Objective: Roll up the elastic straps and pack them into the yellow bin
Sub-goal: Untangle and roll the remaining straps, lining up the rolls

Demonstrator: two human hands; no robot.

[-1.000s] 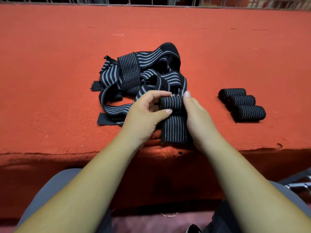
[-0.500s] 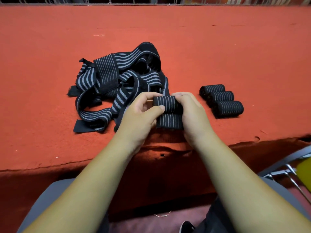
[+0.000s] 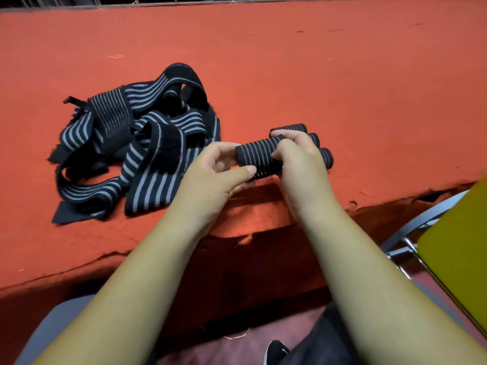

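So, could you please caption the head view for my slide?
Left hand and right hand grip a rolled strap; loose straps lie piled to the left, finished rolls behind the right hand.

A plain indoor packing station is suggested; the kind of building cannot be told. The frame is filled by a bench covered in worn red felt (image 3: 342,75). Metal bars (image 3: 105,5) are seen along the top edge, and a steel chair frame (image 3: 427,218) and yellow bin (image 3: 461,246) at lower right.

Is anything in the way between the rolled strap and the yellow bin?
Nothing visible. The left hand and right hand hold the rolled strap, and only open space lies between it and the yellow bin at the right edge. The finished rolls sit behind, off that path.
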